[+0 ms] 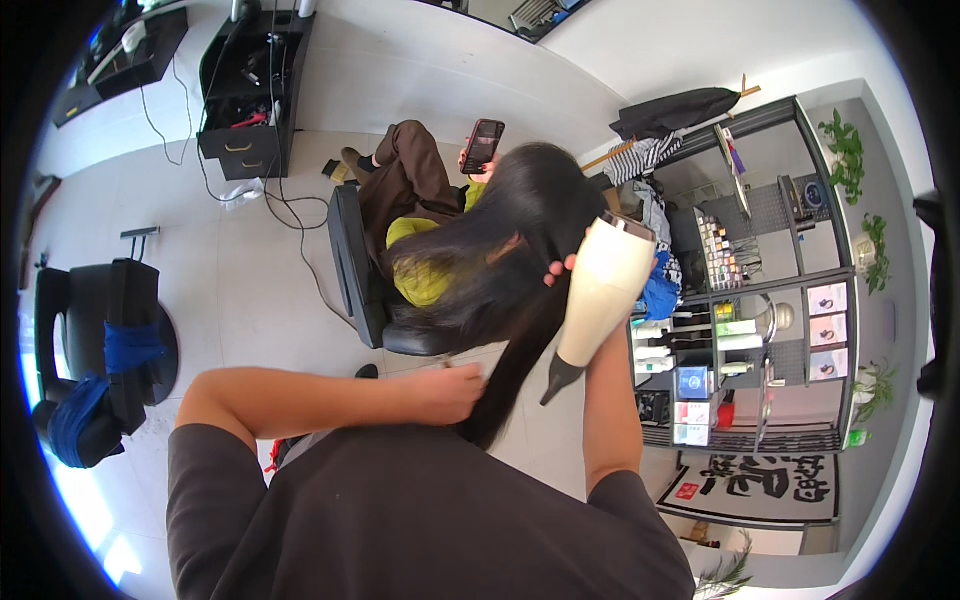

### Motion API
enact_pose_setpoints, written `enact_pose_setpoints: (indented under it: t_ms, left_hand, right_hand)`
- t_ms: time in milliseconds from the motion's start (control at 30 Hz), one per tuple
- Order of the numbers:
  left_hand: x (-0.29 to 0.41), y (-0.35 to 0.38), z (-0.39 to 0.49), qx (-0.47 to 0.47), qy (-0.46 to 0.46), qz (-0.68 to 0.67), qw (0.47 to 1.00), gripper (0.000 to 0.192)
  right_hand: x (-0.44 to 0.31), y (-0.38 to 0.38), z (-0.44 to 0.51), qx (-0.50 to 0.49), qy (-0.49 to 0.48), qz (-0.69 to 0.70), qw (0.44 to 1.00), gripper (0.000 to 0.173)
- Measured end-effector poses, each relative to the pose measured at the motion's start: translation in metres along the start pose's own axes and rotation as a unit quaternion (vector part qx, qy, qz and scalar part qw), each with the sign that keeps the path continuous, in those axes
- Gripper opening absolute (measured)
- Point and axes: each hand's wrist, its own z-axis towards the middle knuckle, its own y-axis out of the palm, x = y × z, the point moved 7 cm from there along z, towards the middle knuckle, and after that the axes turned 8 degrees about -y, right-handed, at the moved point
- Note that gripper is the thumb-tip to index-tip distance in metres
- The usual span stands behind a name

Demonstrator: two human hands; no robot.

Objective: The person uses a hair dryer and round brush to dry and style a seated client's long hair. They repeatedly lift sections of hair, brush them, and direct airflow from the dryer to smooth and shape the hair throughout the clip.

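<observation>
My right hand (562, 268) is wrapped around a cream hair dryer (606, 281), which hides most of the palm. The dryer has a metallic band at its upper end and a black tapered tip at the lower one. Long dark hair (525, 202) falls from the head of a person seated before me, and one long section (517, 375) hangs toward my body. Beside that section my left hand (454, 394) is curled with fingers bent. Whether it grips hair or something small is hidden.
The seated person holds a smartphone (482, 146) and sits in a black salon chair (356, 270). Another black chair (135, 322) with blue cloths stands at left. Cables (300, 217) trail across the floor from a black drawer cabinet (244, 154). Shelves (750, 292) with products line the right.
</observation>
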Motion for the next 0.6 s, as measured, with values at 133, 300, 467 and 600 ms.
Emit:
enact_pose_setpoints:
  t_ms: [133,300,467,600]
  left_hand:
    - [-0.001,0.167,-0.114,-0.433,-0.257,-0.183,0.844,0.022]
    - [-0.11,0.188,-0.188,-0.644,-0.316,-0.172,0.675,0.031]
    - [-0.237,0.058,-0.03,-0.49,-0.303,-0.401,0.713,0.026]
    - [-0.29,0.036,0.054,-0.384,-0.288,-0.5,0.721,0.028]
  right_hand:
    - [-0.018,0.005,-0.024,0.055,-0.015,-0.025,0.998,0.101]
    - [-0.034,0.011,-0.069,0.004,-0.012,-0.015,1.0,0.108]
    - [-0.036,0.052,-0.118,-0.082,0.017,-0.024,0.996,0.122]
    - [-0.055,0.066,-0.149,0.014,0.053,-0.053,0.997,0.118]
